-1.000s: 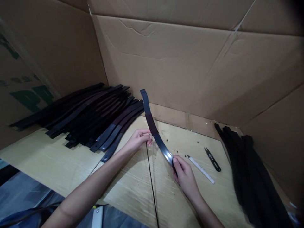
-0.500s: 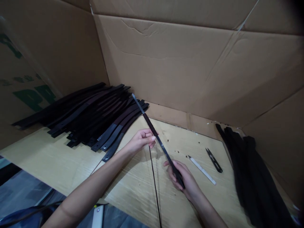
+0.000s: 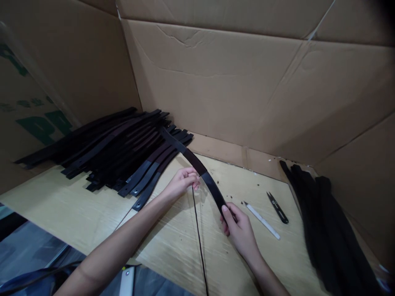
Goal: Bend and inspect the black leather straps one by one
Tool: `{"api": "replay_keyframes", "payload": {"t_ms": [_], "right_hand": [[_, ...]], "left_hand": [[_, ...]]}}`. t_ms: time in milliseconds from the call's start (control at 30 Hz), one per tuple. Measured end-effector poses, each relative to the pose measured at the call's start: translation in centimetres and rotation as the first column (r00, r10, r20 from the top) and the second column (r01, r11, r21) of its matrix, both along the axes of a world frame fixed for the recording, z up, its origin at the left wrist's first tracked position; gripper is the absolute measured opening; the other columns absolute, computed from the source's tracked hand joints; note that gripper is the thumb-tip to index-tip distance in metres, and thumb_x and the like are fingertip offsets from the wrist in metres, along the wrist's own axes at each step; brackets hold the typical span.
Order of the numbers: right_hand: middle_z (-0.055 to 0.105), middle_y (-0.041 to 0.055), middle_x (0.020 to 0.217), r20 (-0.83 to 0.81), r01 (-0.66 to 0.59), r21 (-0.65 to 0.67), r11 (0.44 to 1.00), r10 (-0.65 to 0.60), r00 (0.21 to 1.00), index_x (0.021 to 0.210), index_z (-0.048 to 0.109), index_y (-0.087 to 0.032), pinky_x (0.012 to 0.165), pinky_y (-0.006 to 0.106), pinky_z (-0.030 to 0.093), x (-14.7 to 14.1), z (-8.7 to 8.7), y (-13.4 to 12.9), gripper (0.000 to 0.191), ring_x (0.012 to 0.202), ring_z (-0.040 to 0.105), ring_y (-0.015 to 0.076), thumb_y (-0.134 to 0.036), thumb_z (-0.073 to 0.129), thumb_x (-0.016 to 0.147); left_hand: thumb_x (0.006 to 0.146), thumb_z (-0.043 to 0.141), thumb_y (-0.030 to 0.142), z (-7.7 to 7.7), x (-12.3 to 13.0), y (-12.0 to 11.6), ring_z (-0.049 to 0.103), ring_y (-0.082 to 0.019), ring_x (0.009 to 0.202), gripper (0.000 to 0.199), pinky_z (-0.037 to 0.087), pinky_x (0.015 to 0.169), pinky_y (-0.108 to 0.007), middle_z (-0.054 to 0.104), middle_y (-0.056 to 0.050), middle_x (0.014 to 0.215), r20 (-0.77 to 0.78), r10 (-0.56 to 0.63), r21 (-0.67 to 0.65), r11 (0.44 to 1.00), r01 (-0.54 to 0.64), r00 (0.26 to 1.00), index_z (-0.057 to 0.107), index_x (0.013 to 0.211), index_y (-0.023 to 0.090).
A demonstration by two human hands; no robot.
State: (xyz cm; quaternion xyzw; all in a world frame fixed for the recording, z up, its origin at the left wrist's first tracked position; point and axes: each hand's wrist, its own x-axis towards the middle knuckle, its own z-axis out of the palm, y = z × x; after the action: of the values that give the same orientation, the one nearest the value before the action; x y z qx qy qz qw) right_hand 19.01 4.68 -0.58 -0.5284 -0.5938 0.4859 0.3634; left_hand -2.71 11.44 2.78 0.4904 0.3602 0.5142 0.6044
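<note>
My right hand (image 3: 239, 226) grips the near end of a curved black strap (image 3: 212, 189), thumb on its broad face. A dark brown cord wrapping (image 3: 195, 160) covers the strap's middle, and its far end reaches over the pile at the left. Beside the lower edge of the wrapping, my left hand (image 3: 187, 179) is closed in a pinch on a thin dark cord (image 3: 198, 230). The cord hangs from those fingers down past the table's near edge.
Many similar straps (image 3: 123, 144) lie heaped at the left. More black straps (image 3: 327, 222) lie at the right. A white craft knife (image 3: 263, 221) and black thread snips (image 3: 277, 208) rest on the wooden table (image 3: 182, 250). Cardboard walls (image 3: 231, 82) enclose the back and sides.
My right hand has turned the strap from edge-on to broad face up, its thumb now on top. The left hand has shifted slightly left, still pinching the cord.
</note>
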Motion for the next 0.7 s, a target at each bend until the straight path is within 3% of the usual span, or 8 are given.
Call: {"api": "replay_keyframes", "payload": {"t_ms": [233, 433, 600, 700], "right_hand": [[0.05, -0.0026, 0.056, -0.121, -0.062, -0.083, 0.995, 0.052, 0.991, 0.071, 0.052, -0.016, 0.034, 0.017, 0.023, -0.5, 1.0, -0.2, 0.046, 0.037, 0.035, 0.0042, -0.059, 0.052, 0.087], [0.055, -0.002, 0.055, -0.283, -0.135, -0.186, 0.973, 0.078, 0.956, 0.073, 0.054, -0.015, 0.03, 0.014, 0.02, 0.1, 0.6, 0.0, 0.046, 0.031, 0.036, 0.0023, -0.06, 0.057, 0.083], [0.056, -0.0027, 0.048, -0.431, -0.161, -0.409, 0.898, -0.035, 0.902, 0.082, 0.059, -0.014, 0.027, 0.013, 0.018, 0.4, 0.7, -0.1, 0.048, 0.027, 0.033, 0.0025, -0.061, 0.066, 0.075], [0.053, -0.0039, 0.045, -0.522, -0.258, -0.476, 0.841, -0.034, 0.852, 0.084, 0.06, -0.013, 0.026, 0.013, 0.018, 0.3, 1.1, -0.2, 0.045, 0.026, 0.03, 0.002, -0.058, 0.066, 0.077]], "left_hand": [[0.073, 0.06, 0.014, 0.4, 0.1, -0.2, 0.045, -0.008, 0.047, 0.003, 0.035, 0.053, -0.024, 0.051, 0.003, 0.05, 0.079, 0.008, 0.016, 1.0, -0.009, 0.997, 0.062, 0.071, 0.012], [0.071, 0.062, 0.013, 0.8, 0.0, -0.4, 0.043, -0.007, 0.044, 0.006, 0.032, 0.049, -0.023, 0.05, 0.002, 0.052, 0.121, -0.041, 0.009, 0.999, 0.04, 0.992, 0.063, 0.067, 0.01], [0.076, 0.068, 0.021, 0.4, -0.4, -0.3, 0.047, -0.008, 0.05, 0.011, 0.035, 0.052, -0.023, 0.055, 0.0, 0.058, 0.132, -0.134, 0.019, 0.991, 0.133, 0.982, 0.065, 0.077, 0.01], [0.078, 0.069, 0.025, 0.2, -0.7, -0.2, 0.047, -0.008, 0.051, 0.018, 0.037, 0.053, -0.023, 0.055, 0.001, 0.058, 0.118, -0.154, 0.056, 0.987, 0.148, 0.981, 0.067, 0.088, 0.01]]}}
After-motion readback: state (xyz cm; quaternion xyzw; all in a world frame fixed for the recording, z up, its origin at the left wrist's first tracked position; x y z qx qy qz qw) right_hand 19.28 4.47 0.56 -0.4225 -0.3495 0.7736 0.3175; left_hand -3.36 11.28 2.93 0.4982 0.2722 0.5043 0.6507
